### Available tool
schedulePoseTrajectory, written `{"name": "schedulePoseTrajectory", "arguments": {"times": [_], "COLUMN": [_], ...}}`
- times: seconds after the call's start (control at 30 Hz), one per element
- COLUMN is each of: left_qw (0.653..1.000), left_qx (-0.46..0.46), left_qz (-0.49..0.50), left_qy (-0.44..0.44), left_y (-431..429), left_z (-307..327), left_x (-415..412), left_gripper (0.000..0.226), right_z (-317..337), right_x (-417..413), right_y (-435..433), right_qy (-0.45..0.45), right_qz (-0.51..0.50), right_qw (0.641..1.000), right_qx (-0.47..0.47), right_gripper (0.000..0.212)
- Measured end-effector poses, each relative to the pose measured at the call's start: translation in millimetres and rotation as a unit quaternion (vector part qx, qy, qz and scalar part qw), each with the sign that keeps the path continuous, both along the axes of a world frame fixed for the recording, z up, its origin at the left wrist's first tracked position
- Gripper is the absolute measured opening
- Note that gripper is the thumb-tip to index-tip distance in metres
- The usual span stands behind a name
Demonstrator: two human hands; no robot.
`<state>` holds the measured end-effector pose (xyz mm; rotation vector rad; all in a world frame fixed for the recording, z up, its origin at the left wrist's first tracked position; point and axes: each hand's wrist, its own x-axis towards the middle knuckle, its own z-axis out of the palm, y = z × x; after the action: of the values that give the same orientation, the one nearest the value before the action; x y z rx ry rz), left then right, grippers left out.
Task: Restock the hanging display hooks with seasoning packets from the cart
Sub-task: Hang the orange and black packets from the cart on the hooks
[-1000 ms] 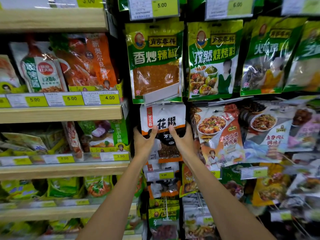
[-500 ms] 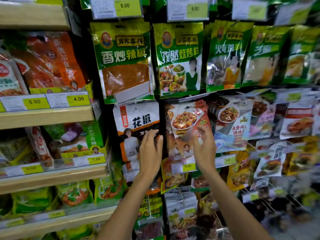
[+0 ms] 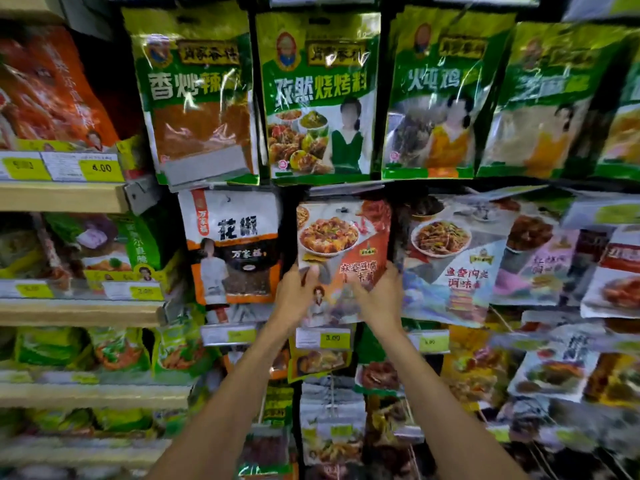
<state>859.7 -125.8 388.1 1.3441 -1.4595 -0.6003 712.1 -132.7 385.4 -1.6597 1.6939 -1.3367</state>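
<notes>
A mapo tofu seasoning packet (image 3: 343, 237), red and white with a bowl of food pictured on it, hangs on a display hook in the middle of the rack. My left hand (image 3: 298, 296) grips its lower left edge. My right hand (image 3: 377, 296) grips its lower right edge. To its left hangs a white, black and orange peppercorn packet (image 3: 232, 244), untouched. The cart is out of view.
Green seasoning packets (image 3: 318, 95) hang in the row above. More packets (image 3: 446, 258) hang to the right and below, with yellow price tags (image 3: 332, 338) on the hook ends. Wooden shelves (image 3: 62, 197) with bagged goods stand at the left.
Both hands left the peppercorn packet and moved right to the mapo tofu packet, which they now hold by its lower edges. The camera has shifted right and closer.
</notes>
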Motion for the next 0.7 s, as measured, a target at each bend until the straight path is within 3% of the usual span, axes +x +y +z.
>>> {"name": "schedulePoseTrajectory", "arguments": {"times": [0.1,0.23,0.4,0.57,0.7], "left_qw": [1.0,0.996,0.997,0.999,0.999], "left_qx": [-0.009,0.018,0.001,0.004,-0.01], "left_qz": [0.001,-0.006,0.0,-0.035,-0.03], "left_qy": [0.013,-0.086,-0.076,-0.036,-0.022], "left_y": [5.7,9.4,-3.2,-2.4,-8.8], "left_z": [-4.1,-14.2,-20.3,-16.9,-10.1], "left_x": [11.3,21.2,12.5,16.9,7.6], "left_gripper": [0.024,0.067,0.036,0.072,0.081], "right_z": [-5.4,-11.8,-12.3,-11.2,-7.8], "right_x": [-6.0,-5.8,-0.6,-9.9,-5.8], "right_y": [-2.7,-5.3,-8.7,-11.1,-16.2], "right_qy": [-0.032,-0.075,-0.135,-0.191,-0.177], "right_qz": [0.004,0.031,0.058,0.121,0.135], "right_qw": [0.999,0.997,0.989,0.974,0.974], "right_qx": [0.009,0.003,-0.006,-0.01,-0.033], "right_gripper": [0.075,0.078,0.064,0.082,0.072]}}
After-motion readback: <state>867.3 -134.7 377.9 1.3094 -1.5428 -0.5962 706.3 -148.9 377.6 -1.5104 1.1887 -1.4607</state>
